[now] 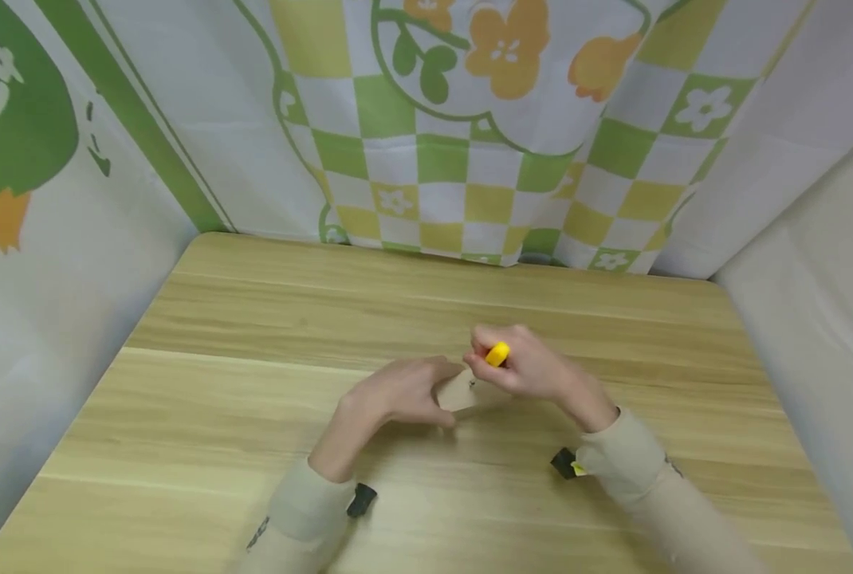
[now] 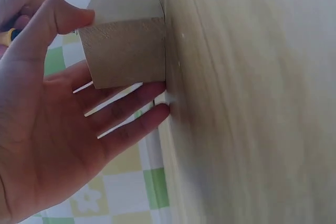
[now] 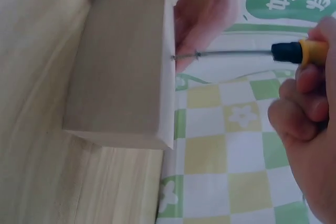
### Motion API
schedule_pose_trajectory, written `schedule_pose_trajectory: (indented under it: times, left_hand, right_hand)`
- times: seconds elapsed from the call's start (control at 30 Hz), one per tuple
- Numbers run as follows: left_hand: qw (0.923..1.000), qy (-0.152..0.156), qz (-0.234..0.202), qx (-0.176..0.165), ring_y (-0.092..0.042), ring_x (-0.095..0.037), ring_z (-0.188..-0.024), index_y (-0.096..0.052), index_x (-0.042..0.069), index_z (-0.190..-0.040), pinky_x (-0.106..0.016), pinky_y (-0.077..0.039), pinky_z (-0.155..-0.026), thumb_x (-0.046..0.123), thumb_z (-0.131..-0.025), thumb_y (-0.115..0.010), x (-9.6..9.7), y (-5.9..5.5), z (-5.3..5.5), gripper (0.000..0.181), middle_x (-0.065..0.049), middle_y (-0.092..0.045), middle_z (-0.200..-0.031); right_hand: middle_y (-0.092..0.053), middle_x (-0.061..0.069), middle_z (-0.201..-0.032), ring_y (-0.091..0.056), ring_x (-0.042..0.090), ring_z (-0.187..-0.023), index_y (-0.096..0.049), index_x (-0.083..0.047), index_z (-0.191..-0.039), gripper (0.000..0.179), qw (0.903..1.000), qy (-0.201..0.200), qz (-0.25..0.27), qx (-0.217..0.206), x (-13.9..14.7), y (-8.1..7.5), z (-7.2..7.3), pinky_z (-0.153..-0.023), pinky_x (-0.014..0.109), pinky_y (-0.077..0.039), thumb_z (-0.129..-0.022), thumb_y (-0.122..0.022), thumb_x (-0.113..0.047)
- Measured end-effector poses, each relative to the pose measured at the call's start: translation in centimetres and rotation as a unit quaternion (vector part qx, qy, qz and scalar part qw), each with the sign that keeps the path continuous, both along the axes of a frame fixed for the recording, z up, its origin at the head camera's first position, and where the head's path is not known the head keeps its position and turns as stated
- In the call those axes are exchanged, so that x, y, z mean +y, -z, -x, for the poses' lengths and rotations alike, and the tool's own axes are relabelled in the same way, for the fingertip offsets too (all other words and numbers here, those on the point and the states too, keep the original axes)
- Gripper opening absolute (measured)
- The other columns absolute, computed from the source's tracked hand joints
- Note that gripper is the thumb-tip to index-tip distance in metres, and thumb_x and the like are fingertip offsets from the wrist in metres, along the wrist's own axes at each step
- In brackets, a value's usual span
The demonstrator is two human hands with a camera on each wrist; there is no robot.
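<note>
A pale wooden block (image 1: 455, 392) rests on the table in front of me. My left hand (image 1: 403, 392) holds it from the left, thumb against one side and fingers along the other, as the left wrist view also shows. A small screw (image 3: 184, 56) stands in the block's upper face, its head clear of the wood. My right hand (image 1: 530, 365) grips a screwdriver by its yellow-and-black handle (image 3: 314, 52). In the right wrist view the thin metal shaft (image 3: 236, 53) runs straight down to the screw, with the tip right at the screw head.
The wood-grain table (image 1: 204, 446) spreads around both hands. Behind its far edge hangs a green, yellow and white checked curtain (image 1: 441, 159). Pale cloth walls (image 1: 814, 319) stand at both sides. Small black pieces (image 1: 362, 501) show at the sleeve cuffs.
</note>
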State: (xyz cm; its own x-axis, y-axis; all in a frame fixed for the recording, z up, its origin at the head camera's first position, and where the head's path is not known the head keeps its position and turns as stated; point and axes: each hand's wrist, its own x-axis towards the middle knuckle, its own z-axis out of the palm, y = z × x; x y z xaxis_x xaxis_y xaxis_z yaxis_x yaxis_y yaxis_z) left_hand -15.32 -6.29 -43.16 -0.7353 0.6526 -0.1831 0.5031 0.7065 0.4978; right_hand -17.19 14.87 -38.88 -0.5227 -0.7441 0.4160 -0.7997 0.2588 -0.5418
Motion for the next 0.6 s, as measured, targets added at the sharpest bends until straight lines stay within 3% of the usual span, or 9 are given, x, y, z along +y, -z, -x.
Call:
schedule_pose_trajectory:
  times: [0.13,0.2,0.27,0.37,0.47,0.6]
  left_hand:
    - [0.9998,-0.002,0.016,-0.015,-0.05,-0.01,-0.073,-0.05,0.023,-0.132,-0.024,-0.043,-0.063,0.041,-0.07,-0.07,0.0,-0.2,-0.1,0.068,0.008,-0.051,-0.091]
    - [0.9997,0.001,0.022,-0.014,-0.05,-0.01,-0.074,-0.049,0.023,-0.134,-0.024,-0.043,-0.063,0.042,-0.07,-0.069,0.1,-0.3,-0.1,0.07,0.008,-0.051,-0.093]
    - [0.9997,0.004,0.021,-0.012,-0.05,-0.01,-0.075,-0.052,0.023,-0.129,-0.023,-0.043,-0.063,0.042,-0.07,-0.069,0.2,-0.3,-0.1,0.065,0.008,-0.05,-0.094]
    - [0.9997,0.004,0.011,-0.021,-0.05,-0.01,-0.073,-0.055,0.025,-0.118,-0.024,-0.043,-0.061,0.041,-0.069,-0.07,0.2,-0.3,-0.1,0.054,0.008,-0.052,-0.09]
    - [0.9994,-0.004,0.007,-0.035,-0.05,-0.01,-0.072,-0.055,0.027,-0.115,-0.025,-0.043,-0.061,0.041,-0.068,-0.072,0.1,-0.4,-0.1,0.052,0.008,-0.052,-0.089]
    - [0.9993,-0.008,0.012,-0.036,-0.05,-0.01,-0.073,-0.055,0.029,-0.117,-0.026,-0.043,-0.063,0.042,-0.069,-0.072,-0.1,-0.5,-0.2,0.052,0.008,-0.051,-0.089]
  right_hand:
    - [-0.049,-0.005,-0.066,-0.039,0.002,-0.05,-0.045,-0.011,-0.085,0.014,0.9948,0.101,0.01,-0.008,-0.6,0.4,-0.8,-0.043,0.016,-0.034,-0.09,-0.057,-0.013]
    - [-0.054,-0.002,-0.075,-0.046,0.005,-0.057,-0.046,-0.009,-0.092,0.013,0.987,0.156,0.026,-0.028,-0.8,0.6,-1.2,-0.047,0.018,-0.041,-0.09,-0.059,-0.013]
    - [-0.057,0.001,-0.081,-0.052,0.007,-0.065,-0.047,-0.007,-0.098,0.016,0.9806,0.185,0.048,-0.045,-1.0,0.6,-1.5,-0.054,0.02,-0.046,-0.09,-0.061,-0.011]
    - [-0.06,0.003,-0.088,-0.056,0.01,-0.075,-0.047,-0.003,-0.111,0.028,0.9787,0.174,0.084,-0.071,-1.3,0.6,-2.0,-0.063,0.022,-0.049,-0.089,-0.063,-0.009]
    - [-0.059,0.004,-0.092,-0.055,0.012,-0.077,-0.043,-0.003,-0.122,0.038,0.9752,0.156,0.115,-0.107,-1.8,0.5,-2.5,-0.063,0.022,-0.049,-0.09,-0.062,-0.01]
    - [-0.055,0.01,-0.094,-0.058,0.019,-0.082,-0.043,-0.005,-0.123,0.031,0.9525,0.142,0.184,-0.197,-2.6,0.4,-2.9,-0.069,0.024,-0.051,-0.094,-0.054,-0.006]
